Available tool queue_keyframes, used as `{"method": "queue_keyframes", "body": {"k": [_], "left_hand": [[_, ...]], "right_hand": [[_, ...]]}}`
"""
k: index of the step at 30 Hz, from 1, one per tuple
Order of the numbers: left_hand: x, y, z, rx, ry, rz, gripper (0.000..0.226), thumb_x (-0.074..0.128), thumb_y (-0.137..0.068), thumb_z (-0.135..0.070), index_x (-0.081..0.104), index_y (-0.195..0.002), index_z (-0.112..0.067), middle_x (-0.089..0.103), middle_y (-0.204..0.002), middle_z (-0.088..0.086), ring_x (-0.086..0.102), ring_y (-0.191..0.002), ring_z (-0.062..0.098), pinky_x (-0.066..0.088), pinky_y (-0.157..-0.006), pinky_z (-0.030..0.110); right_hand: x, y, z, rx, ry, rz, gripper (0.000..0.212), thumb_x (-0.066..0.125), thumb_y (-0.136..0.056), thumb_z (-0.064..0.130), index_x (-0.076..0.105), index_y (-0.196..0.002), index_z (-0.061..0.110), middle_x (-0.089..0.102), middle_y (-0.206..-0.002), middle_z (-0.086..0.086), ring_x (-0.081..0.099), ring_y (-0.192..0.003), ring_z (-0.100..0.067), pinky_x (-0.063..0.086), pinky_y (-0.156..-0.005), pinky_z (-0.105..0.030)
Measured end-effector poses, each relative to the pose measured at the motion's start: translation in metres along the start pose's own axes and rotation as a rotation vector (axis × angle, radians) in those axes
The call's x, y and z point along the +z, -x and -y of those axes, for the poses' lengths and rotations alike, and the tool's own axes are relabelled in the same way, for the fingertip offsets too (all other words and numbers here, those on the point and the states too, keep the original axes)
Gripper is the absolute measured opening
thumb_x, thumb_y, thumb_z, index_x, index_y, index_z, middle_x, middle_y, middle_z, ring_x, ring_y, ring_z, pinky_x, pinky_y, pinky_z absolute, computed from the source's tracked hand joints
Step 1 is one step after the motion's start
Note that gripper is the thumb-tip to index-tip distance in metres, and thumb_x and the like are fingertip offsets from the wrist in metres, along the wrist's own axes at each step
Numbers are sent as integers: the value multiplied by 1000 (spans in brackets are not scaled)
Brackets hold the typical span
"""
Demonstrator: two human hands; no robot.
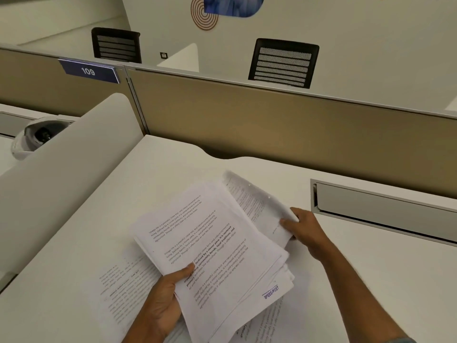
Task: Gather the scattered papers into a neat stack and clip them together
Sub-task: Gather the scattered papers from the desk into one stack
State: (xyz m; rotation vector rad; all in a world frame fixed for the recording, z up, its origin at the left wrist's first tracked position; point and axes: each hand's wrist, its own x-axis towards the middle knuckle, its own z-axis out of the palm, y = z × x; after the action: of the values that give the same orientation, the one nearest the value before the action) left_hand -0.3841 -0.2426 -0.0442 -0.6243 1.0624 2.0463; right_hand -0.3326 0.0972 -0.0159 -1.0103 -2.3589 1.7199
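From the head camera, the left hand (163, 300) pinches the near edge of a thick, uneven bundle of white printed paper sheets (212, 246), thumb on top across the bold lines of text and the other fingers hidden beneath. The right hand (306, 231) is closed on the edge of a further printed sheet (254, 201) that fans out from under the bundle's far right side. The bundle is lifted at an angle over the white desk top (173, 169), its edges splayed at the lower right near a purple stamp. Two more faintly printed loose sheets (123, 288) lie flat on the desk beneath and to the left of the left hand, and another shows at the bottom edge. No clip is visible anywhere. The likely trouble is slippage: with only one edge pinched and the corners unaligned, lower sheets could slide out, or the right-hand sheet could crease if drawn in crooked. The flat sheets could also be overlooked.
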Motion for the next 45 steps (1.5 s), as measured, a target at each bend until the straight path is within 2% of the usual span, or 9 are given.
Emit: {"method": "queue_keyframes", "body": {"k": [7,10,16,21,27,32,35,39,45], "left_hand": [[11,22,25,-30,15,-13,48,69,-78,5,70,-126,1,73,-125,23,77,-99,35,60,-88,56],[12,31,34,-24,7,-20,54,69,-79,6,66,-132,0,71,-129,22,67,-121,38,52,-104,59],[19,59,45,-17,20,3,45,66,-86,5,67,-130,0,71,-129,23,69,-117,39,59,-90,57],[12,84,54,-27,-69,23,43,71,-86,0,70,-129,-3,71,-129,24,68,-119,42,47,-109,62],[-38,104,37,76,-82,-77,43,69,-88,-1,69,-131,-9,72,-128,23,67,-119,44,45,-109,64],[-91,114,0,164,-13,-157,51,66,-86,-5,65,-136,-10,69,-134,20,72,-111,35,59,-93,51],[-117,120,-19,175,13,-189,51,67,-84,-6,67,-135,-10,69,-134,19,76,-102,30,63,-85,47],[-140,121,-38,172,11,-188,44,63,-89,-5,69,-132,-11,70,-133,19,76,-104,31,59,-91,52],[-161,122,-55,187,-47,-184,48,64,-84,0,69,-131,-12,73,-128,18,76,-104,35,60,-89,54]], "right_hand": [[-4,89,-42,221,-356,109,26,70,-72,12,70,-96,2,74,-77,-16,67,-64,-23,49,-51,-24],[-2,113,-66,285,-460,129,26,70,-88,10,70,-112,-1,74,-93,-29,64,-79,-31,49,-64,-34],[-13,151,-83,364,-572,144,22,61,-92,-5,71,-110,2,77,-88,-22,71,-73,-32,59,-63,-36],[1,170,-92,458,-648,261,46,68,-96,30,65,-125,-5,70,-103,-31,64,-94,-45,49,-92,-54],[29,177,-60,379,-342,406,33,76,-89,34,75,-113,11,77,-112,-19,71,-97,-32,59,-79,-38],[80,159,-22,108,30,104,12,66,-96,28,71,-105,21,74,-107,-2,68,-91,-15,56,-74,-29],[122,149,-5,-85,235,126,25,65,-97,25,67,-121,20,70,-117,1,66,-100,-13,52,-83,-26],[173,139,15,-214,384,167,40,59,-98,16,58,-138,18,61,-140,0,55,-127,-19,44,-108,-32],[220,130,35,-227,729,196,66,67,-91,36,39,-147,17,45,-147,-8,41,-134,-29,37,-111,-46]]}}
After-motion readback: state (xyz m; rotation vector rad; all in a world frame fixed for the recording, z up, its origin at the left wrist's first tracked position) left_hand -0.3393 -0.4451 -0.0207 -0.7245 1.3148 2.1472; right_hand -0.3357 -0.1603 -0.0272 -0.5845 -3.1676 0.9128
